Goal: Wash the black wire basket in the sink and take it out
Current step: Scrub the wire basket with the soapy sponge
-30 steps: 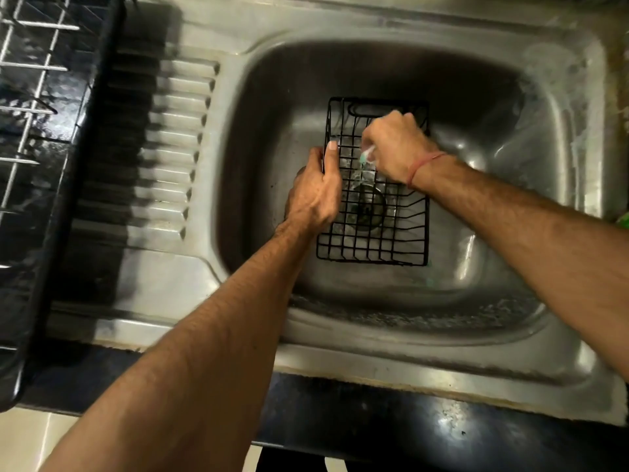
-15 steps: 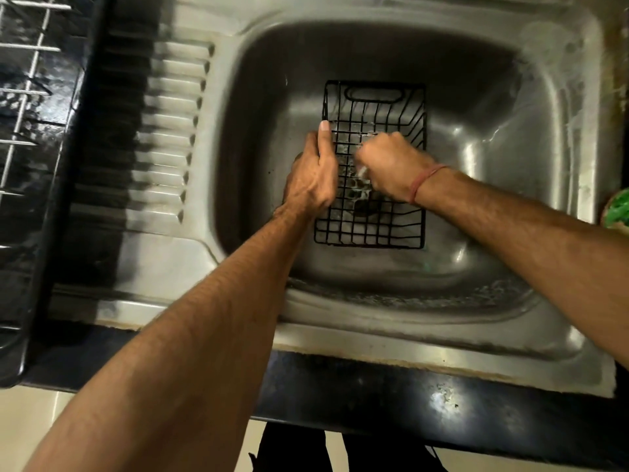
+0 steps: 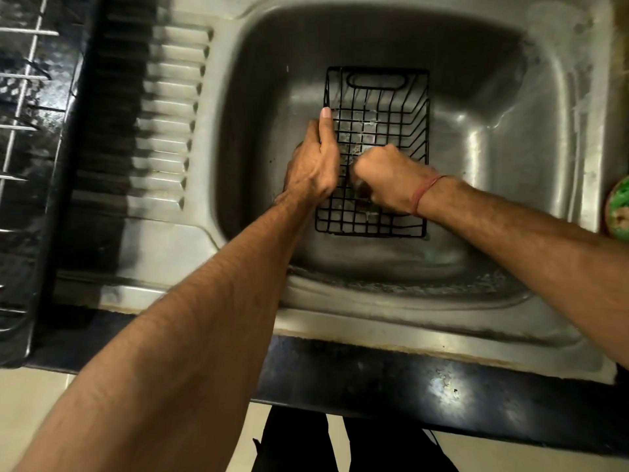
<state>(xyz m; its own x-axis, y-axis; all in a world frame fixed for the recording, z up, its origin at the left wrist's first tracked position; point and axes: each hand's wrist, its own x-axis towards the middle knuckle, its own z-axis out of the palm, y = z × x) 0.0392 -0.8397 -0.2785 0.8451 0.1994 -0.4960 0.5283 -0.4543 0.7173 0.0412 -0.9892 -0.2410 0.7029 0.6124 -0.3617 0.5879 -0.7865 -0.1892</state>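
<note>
- Lying flat in the one steel sink (image 3: 544,185): one black wire basket (image 3: 391,107)
- Left hand (image 3: 315,165) grips its left rim
- Right hand (image 3: 391,178), fisted inside it; what it holds is hidden
- No readable writing

Ribbed steel drainboard (image 3: 170,131) at left. Black dish rack (image 3: 30,148) w/ white wires (image 3: 20,97) beside it, far left. Green scrubber-like thing (image 3: 619,209) at right edge, partly cut off. Dark glossy bench (image 3: 442,390) front edge; pale floor (image 3: 30,410) below.
</note>
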